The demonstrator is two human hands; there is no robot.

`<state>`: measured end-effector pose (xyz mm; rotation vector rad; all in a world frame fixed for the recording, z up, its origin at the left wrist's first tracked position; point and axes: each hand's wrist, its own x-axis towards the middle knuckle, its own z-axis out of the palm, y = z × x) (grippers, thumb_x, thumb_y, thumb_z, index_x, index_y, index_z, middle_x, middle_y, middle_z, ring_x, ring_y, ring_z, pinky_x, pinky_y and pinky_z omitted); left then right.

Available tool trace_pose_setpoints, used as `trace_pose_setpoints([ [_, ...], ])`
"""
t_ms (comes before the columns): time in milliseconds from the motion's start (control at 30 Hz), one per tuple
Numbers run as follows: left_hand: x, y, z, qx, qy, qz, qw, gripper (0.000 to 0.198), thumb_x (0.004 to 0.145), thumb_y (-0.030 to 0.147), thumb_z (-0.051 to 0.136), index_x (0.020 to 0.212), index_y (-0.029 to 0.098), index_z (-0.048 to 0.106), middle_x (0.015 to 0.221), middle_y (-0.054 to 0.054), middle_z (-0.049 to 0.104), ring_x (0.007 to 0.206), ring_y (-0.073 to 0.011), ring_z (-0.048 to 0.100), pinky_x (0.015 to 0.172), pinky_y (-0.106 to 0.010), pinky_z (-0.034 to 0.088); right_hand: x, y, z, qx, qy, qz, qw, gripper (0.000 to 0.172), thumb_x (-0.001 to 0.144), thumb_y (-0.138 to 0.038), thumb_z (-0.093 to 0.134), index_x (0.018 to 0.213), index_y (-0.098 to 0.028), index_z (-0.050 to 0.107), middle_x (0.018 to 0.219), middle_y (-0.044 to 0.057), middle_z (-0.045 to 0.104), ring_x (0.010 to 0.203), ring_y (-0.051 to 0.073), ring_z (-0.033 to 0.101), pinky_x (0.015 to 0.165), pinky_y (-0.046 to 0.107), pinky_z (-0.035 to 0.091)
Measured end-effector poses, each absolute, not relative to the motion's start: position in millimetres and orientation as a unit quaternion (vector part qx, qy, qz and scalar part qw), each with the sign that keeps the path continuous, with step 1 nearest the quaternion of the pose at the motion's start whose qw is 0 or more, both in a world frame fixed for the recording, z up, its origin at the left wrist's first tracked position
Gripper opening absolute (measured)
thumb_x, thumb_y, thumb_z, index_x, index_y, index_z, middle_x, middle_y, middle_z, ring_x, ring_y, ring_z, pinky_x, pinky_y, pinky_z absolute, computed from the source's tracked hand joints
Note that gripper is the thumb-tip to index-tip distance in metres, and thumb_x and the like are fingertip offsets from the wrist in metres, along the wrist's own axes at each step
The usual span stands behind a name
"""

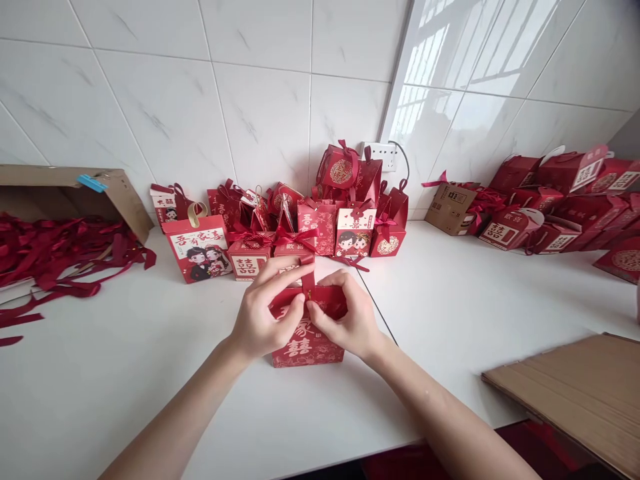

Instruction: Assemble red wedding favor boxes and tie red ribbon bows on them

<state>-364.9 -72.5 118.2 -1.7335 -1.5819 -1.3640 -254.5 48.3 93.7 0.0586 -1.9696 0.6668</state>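
A red gift box (309, 355) with pale characters and a floral print stands upright on the white table in front of me. A dark red ribbon loop (309, 280) rises from its top edge, and a small gold-coloured bit shows at the loop's base. My left hand (270, 310) is closed at the left of the loop, thumb on the box's front and fingers reaching behind the ribbon. From the right, my right hand (347, 317) pinches the top edge, its thumb close to the left thumb. The hands hide part of the box's front.
Several red gift boxes (317, 230) stand along the tiled wall. At the left, a cardboard box (117, 193) holds loose red ribbons (65, 250). More red boxes (575, 213) are piled at the right, beside a small brown carton (449, 208). A cardboard sheet (575, 393) lies at the near right.
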Motion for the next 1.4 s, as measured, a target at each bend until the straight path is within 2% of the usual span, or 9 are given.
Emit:
trace_pose_setpoints([
  [167, -364, -72, 118, -0.634, -0.562, -0.48, 0.228, 0.042, 0.08, 0.008, 0.053, 0.12, 0.02, 0.06, 0.116, -0.006, 0.057, 0.107, -0.0184, 0.057, 0.093, -0.03, 0.052, -254, 48, 98, 0.048, -0.814, 0.191, 0.546, 0.016, 0.08, -0.019, 0.058, 0.092, -0.022, 0.047, 0.081, 0.003, 0.053, 0.073, 0.017, 0.055, 0.062, 0.03, 0.049],
  [300, -362, -71, 118, -0.631, -0.566, -0.473, 0.243, 0.043, 0.081, 0.007, 0.054, 0.121, 0.022, 0.059, 0.114, -0.005, 0.058, 0.105, -0.0162, 0.058, 0.093, -0.027, 0.051, -253, 49, 99, 0.054, -0.813, 0.168, 0.555, 0.016, 0.081, -0.014, 0.054, 0.093, -0.022, 0.048, 0.078, 0.003, 0.054, 0.069, 0.016, 0.053, 0.058, 0.028, 0.048],
  [533, -361, -71, 117, -0.63, -0.562, -0.478, 0.242, 0.045, 0.081, 0.006, 0.053, 0.122, 0.024, 0.058, 0.115, -0.004, 0.058, 0.107, -0.0167, 0.058, 0.095, -0.028, 0.051, -252, 51, 98, 0.049, -0.806, 0.22, 0.548, 0.01, 0.087, -0.012, 0.049, 0.085, -0.021, 0.05, 0.072, 0.0, 0.052, 0.063, 0.013, 0.05, 0.056, 0.025, 0.044],
  [700, -362, -72, 116, -0.649, -0.548, -0.483, 0.211, 0.047, 0.079, 0.01, 0.055, 0.125, 0.021, 0.056, 0.12, -0.006, 0.055, 0.11, -0.0193, 0.056, 0.094, -0.031, 0.052, -252, 51, 100, 0.069, -0.8, 0.24, 0.545, 0.011, 0.085, -0.01, 0.05, 0.084, -0.021, 0.05, 0.072, 0.0, 0.052, 0.064, 0.013, 0.05, 0.056, 0.025, 0.042],
  [1167, -361, -72, 117, -0.634, -0.568, -0.48, 0.213, 0.042, 0.081, 0.013, 0.053, 0.122, 0.021, 0.059, 0.113, -0.008, 0.058, 0.105, -0.0206, 0.058, 0.091, -0.034, 0.054, -250, 49, 104, 0.028, -0.798, 0.33, 0.504, 0.007, 0.084, -0.019, 0.051, 0.077, -0.021, 0.051, 0.07, 0.0, 0.055, 0.061, 0.013, 0.052, 0.057, 0.027, 0.044],
  [1400, -360, -71, 117, -0.625, -0.57, -0.498, 0.191, 0.039, 0.082, 0.012, 0.053, 0.119, 0.021, 0.061, 0.114, -0.007, 0.058, 0.104, -0.0187, 0.059, 0.089, -0.031, 0.054, -251, 51, 104, 0.033, -0.801, 0.335, 0.496, 0.007, 0.08, -0.016, 0.053, 0.076, -0.021, 0.05, 0.069, -0.001, 0.054, 0.061, 0.013, 0.052, 0.057, 0.026, 0.045],
])
